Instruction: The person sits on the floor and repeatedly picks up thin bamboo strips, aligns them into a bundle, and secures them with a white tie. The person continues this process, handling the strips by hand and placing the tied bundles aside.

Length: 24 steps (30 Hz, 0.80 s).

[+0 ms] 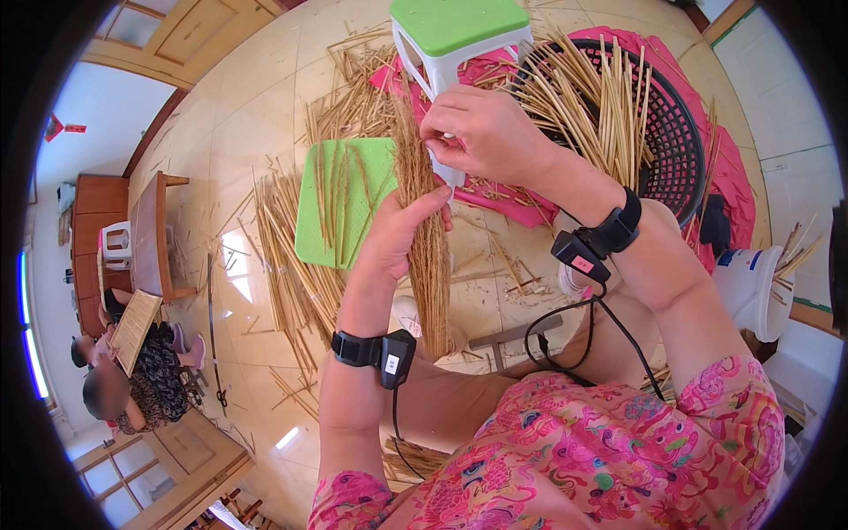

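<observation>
My left hand [402, 230] is closed around a long bundle of dry, feathery straw stalks [424, 291] held upright in front of me. My right hand [477, 132] is pinched at the bundle's upper right side, on a thin white strip [446, 172] that hangs down toward my left thumb; its exact kind is unclear. Just left of the bundle, loose stalks lie on a green stool top [314, 203]. More cut stalks [287, 265] are spread on the floor beside it.
A green-topped white stool [459, 22] stands beyond my hands. A black basket [671, 132] of stalks rests on pink cloth [733, 203] at the right, near a white bucket [742, 291]. At far left, people [155, 371] sit with a woven panel [137, 322] by wooden furniture.
</observation>
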Each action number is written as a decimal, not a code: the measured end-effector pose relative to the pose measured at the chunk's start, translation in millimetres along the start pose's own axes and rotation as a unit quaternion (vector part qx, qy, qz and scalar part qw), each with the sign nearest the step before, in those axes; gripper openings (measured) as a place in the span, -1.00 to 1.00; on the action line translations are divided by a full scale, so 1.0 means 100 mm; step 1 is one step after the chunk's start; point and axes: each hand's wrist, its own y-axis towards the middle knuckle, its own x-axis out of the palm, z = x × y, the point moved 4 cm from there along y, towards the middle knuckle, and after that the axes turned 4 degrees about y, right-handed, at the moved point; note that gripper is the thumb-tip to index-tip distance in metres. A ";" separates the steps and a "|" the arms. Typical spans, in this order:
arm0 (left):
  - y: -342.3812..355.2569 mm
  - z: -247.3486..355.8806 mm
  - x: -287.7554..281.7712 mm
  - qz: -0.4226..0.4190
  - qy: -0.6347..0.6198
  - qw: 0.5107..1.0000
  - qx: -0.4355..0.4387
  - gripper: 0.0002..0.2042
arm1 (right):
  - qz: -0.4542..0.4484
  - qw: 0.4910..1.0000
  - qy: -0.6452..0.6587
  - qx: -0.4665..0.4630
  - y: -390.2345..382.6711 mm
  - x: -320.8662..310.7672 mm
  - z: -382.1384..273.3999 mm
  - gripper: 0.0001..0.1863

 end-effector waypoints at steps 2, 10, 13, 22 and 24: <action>0.01 -0.01 0.00 0.002 0.010 1.000 -0.002 -0.74 | 0.000 1.000 -0.018 -0.001 0.00 -0.01 -0.01 -0.89; 0.01 0.02 0.05 0.017 0.051 0.998 0.031 -0.77 | 0.026 0.985 -0.126 0.115 -0.01 -0.02 0.10 -0.86; -0.11 -0.12 0.12 0.022 0.117 0.993 0.027 -0.81 | 0.125 0.936 -0.185 0.273 0.02 -0.37 0.75 -0.79; 0.04 0.02 -0.13 0.113 0.098 0.986 0.075 -0.81 | -0.269 0.913 0.137 0.275 -0.09 0.03 0.37 -0.86; 0.05 0.04 -0.12 0.113 0.104 0.984 0.087 -0.81 | -0.118 0.985 -0.023 0.123 -0.03 0.04 0.25 -0.88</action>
